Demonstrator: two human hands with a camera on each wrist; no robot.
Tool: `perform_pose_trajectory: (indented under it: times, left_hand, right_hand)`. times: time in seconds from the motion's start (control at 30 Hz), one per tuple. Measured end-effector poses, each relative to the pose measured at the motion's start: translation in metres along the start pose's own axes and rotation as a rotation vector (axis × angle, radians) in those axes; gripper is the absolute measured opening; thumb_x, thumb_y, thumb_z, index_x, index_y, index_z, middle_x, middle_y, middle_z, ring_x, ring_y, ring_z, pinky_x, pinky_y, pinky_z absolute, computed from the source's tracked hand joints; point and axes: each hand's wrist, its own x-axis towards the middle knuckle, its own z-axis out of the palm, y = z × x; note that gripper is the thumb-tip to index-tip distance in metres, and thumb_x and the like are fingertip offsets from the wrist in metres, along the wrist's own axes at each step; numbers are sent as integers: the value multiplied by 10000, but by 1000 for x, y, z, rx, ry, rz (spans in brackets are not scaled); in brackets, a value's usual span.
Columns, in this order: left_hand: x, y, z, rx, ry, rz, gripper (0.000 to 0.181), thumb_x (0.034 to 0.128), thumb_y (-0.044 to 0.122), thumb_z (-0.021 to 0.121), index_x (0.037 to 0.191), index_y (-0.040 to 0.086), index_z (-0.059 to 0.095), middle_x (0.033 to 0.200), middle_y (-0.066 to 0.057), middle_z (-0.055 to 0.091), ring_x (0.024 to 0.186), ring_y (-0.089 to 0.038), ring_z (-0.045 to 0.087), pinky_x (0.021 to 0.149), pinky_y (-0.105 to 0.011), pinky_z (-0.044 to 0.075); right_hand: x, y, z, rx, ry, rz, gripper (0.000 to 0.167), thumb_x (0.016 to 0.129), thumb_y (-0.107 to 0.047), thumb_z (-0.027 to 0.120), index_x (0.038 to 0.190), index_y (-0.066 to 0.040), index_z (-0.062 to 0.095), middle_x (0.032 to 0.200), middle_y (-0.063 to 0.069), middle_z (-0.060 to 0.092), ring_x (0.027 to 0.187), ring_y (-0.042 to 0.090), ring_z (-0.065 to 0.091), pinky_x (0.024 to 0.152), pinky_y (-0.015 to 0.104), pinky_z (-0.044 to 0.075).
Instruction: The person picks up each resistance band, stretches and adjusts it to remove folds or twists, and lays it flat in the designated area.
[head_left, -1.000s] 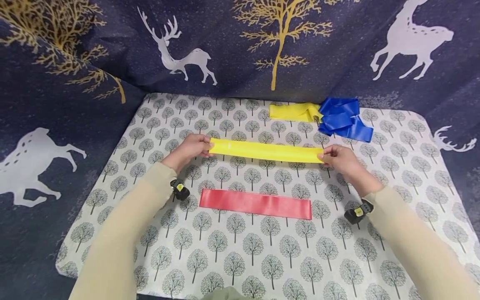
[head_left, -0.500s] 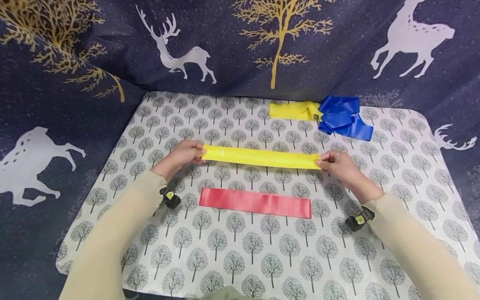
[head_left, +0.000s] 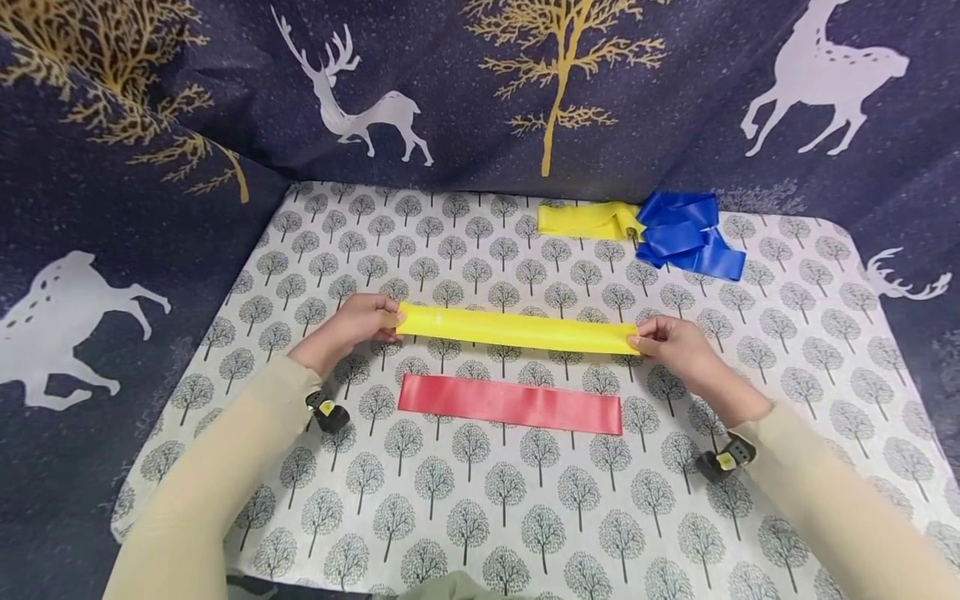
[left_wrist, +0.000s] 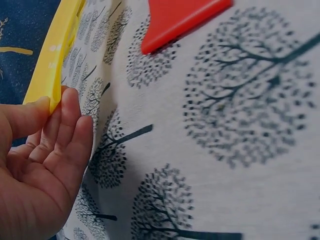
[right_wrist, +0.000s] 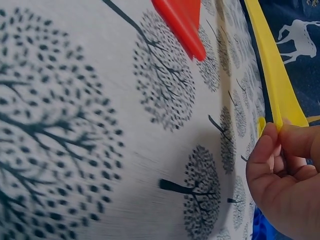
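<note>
Left hand [head_left: 362,319] and right hand [head_left: 677,347] pinch the yellow band [head_left: 517,330] at both ends; uneven release could land it askew.

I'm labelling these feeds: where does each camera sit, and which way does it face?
Head: on the person's head, facing forward and down over the table; left hand, right hand and both forearms show.
Left wrist: on that wrist, facing the yellow strip that hand pinches; only that hand shows.
Right wrist: likewise, at the strip's other end; only the right hand shows.
Both wrist views include the red strip.
</note>
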Motion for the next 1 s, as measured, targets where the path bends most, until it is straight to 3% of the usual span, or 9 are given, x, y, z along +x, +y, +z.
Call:
perform_pose_trajectory:
  times: [0.37, 0.67, 1.0]
  left_hand:
    - [-12, -10, 7, -4, -27, -25, 354, 1009, 29, 569, 1295, -179, 541, 960, -120, 695, 702, -42, 670, 715, -160, 618]
    - [-16, -17, 9, -7, -57, -49, 366, 1012, 40, 574, 1307, -171, 532, 1072, -191, 684, 722, -40, 680, 739, -169, 623]
    - [-23, -21, 14, 27, -62, -34, 337, 1003, 57, 600, 1260, -157, 557, 1001, -150, 690, 710, -56, 667, 704, -173, 617]
  right_hand:
    - [-11, 9, 6, -10, -34, 40, 246, 991, -81, 630, 1139, 111, 588, 927, -4, 686, 744, 45, 643, 711, 183, 609]
    - [-18, 10, 8, -36, -52, 35, 256, 993, -90, 632, 1142, 114, 591, 954, 56, 714, 739, 51, 653, 698, 190, 610]
    - [-26, 15, 11, -101, -45, 8, 253, 978, -93, 647, 1110, 121, 615, 888, 56, 740, 714, 49, 634, 650, 184, 586]
